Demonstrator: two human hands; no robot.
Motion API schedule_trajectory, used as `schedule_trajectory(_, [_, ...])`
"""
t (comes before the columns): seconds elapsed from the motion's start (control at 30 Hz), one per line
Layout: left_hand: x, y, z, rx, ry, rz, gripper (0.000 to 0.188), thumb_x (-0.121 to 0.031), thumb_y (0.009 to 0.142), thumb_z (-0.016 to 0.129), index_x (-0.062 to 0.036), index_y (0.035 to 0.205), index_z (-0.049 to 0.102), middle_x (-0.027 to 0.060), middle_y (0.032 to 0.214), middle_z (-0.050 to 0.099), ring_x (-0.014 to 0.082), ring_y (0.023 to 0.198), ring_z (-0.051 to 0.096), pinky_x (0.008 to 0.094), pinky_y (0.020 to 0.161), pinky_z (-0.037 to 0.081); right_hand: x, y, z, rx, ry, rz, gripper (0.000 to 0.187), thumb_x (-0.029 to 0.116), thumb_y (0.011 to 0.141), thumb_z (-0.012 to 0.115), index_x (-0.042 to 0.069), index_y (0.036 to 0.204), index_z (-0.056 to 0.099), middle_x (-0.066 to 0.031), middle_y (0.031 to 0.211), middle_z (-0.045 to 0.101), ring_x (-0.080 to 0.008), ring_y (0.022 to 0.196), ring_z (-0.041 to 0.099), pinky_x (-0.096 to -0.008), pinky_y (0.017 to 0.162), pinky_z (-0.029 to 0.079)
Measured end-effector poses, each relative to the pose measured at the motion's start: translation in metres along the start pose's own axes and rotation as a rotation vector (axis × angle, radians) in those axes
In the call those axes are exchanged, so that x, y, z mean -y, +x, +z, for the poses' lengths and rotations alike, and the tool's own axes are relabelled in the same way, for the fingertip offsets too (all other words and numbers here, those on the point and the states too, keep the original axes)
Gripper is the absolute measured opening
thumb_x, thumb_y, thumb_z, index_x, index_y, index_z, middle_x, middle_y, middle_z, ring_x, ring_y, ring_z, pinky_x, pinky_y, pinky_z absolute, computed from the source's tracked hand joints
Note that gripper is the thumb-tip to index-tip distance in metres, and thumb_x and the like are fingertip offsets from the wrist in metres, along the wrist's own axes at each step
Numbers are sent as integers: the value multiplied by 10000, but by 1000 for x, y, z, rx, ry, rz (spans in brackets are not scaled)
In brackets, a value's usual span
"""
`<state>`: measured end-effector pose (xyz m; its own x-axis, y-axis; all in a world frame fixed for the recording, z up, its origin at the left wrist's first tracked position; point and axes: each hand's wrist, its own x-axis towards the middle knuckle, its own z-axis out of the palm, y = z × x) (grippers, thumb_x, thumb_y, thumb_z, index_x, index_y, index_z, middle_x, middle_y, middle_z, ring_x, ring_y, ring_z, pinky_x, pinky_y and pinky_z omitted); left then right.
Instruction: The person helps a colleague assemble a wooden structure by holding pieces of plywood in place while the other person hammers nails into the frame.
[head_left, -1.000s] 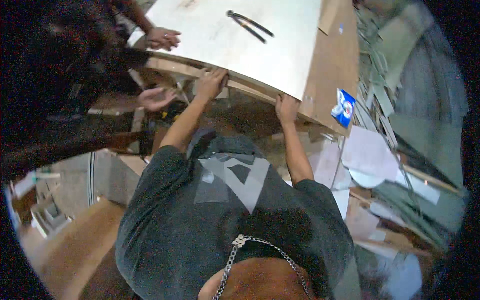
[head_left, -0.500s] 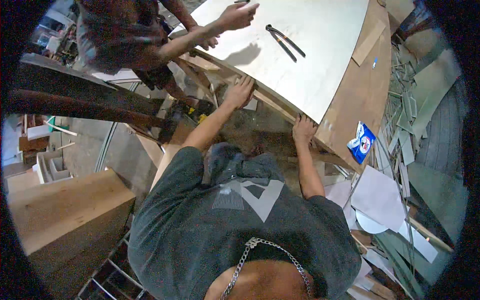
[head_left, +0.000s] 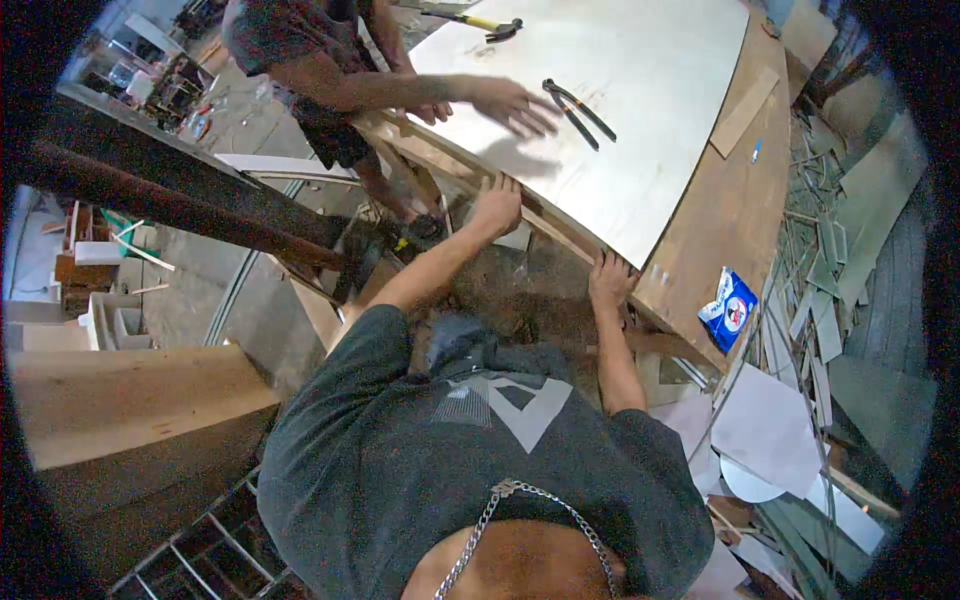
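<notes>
A large pale plywood sheet (head_left: 640,110) lies on a wooden workbench frame (head_left: 700,250). My left hand (head_left: 497,205) grips the sheet's near edge at its left part, fingers curled over the rim. Further right along the same edge, my right hand (head_left: 608,280) also holds the sheet. A co-worker stands at the far left of the bench, with one hand (head_left: 515,103) spread flat on the sheet. Dark pincers (head_left: 578,110) lie on the sheet just beside that hand.
A hammer with a yellow handle (head_left: 485,24) rests at the sheet's far edge. A loose wooden strip (head_left: 745,112) and a blue-and-white packet (head_left: 727,309) lie on the bare bench at right. Offcuts and pale scraps (head_left: 770,430) litter the floor right. A wooden box (head_left: 130,400) stands left.
The view has swung so the sheet sits higher and further right. The co-worker's hand has moved along the sheet toward the pincers. Both my hands stay on the near edge.
</notes>
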<state>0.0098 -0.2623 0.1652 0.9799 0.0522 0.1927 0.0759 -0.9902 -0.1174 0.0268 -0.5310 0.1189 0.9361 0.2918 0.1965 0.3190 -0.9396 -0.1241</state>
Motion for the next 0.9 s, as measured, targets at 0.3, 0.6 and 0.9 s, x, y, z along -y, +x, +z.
schedule_trajectory(0.3, [-10,6,-12,160,96,37,474,-423,766,571,-9,995,561,172,830,625,351,755,609,499,632,471,-4,-1,8,53,66,86,372,367,914,395,93,1082,581,-131,1040,597,-298,1018,526,-604,921,294])
schedule_trajectory(0.6, [-36,-28,-30,212,-657,-104,554,-470,762,610,-58,1130,558,139,706,623,279,697,625,374,572,499,5,-3,-5,35,-18,-53,375,349,922,377,78,1102,563,-140,1075,579,-314,1042,508,-615,915,287])
schedule_trajectory(0.9, [-4,-338,100,168,-701,-783,415,-378,845,554,17,961,603,225,895,623,355,808,593,380,708,466,4,9,-12,102,44,35,355,322,930,382,57,1079,566,-140,1108,548,-309,1057,480,-574,897,305])
